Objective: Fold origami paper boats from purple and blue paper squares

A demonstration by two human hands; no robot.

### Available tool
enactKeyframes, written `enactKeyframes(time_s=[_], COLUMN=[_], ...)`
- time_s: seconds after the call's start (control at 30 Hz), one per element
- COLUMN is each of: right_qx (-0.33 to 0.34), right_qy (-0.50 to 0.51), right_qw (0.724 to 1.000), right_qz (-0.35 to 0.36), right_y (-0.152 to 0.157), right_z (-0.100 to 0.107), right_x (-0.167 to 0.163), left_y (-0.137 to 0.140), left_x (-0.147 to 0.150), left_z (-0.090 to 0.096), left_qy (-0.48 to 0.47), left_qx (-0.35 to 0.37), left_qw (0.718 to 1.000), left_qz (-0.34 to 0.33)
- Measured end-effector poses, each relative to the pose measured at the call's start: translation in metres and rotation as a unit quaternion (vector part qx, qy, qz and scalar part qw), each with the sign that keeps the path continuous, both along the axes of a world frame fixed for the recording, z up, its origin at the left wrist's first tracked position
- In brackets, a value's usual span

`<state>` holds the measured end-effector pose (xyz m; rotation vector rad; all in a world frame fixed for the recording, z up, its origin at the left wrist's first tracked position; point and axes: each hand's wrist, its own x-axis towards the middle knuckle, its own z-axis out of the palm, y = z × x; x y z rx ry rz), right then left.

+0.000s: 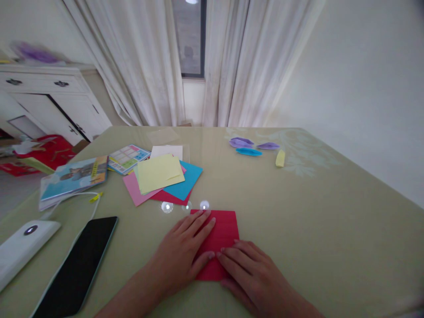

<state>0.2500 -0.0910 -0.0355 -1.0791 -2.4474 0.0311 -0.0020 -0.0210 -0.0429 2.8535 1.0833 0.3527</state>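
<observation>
A red sheet of paper (225, 225) with faint crosswise crease lines lies flat on the table in front of me. My left hand (187, 243) rests on its left side, fingers stretched out toward the far edge and the thumb near the middle. Across the lower right part lies my right hand (250, 269), its fingers extended and pressing on the paper. The two hands nearly meet at the left thumb and right fingertips. Parts of the sheet's left and right edges are hidden under them.
Colored paper sheets (160, 172) are piled beyond my left hand. Small folded purple (241, 142), blue (249, 152) and yellow (280, 158) paper pieces lie at the far right. A black phone (79, 265), a white power bank (26, 247) with a cable, and a booklet (74, 176) are left.
</observation>
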Motion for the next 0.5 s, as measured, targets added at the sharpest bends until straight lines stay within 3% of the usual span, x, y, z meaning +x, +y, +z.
enactKeyframes(time_s=[0.17,0.3,0.5], right_qx=[-0.066,-0.052,-0.025], right_qy=[-0.042,-0.043,-0.065], right_qw=[0.997,0.998,0.996], right_qz=[0.005,-0.003,0.059], right_y=[0.004,0.002,-0.012], right_z=[0.008,0.012,0.017], right_x=[0.002,0.008,0.019], left_y=[0.0,-0.018,-0.049], left_x=[-0.003,-0.02,-0.042], left_z=[0.001,0.012,0.007], left_qy=[-0.01,-0.029,-0.063], left_qx=[0.001,0.014,0.15], left_qw=[1.0,0.999,0.983], left_qz=[-0.008,-0.042,-0.081])
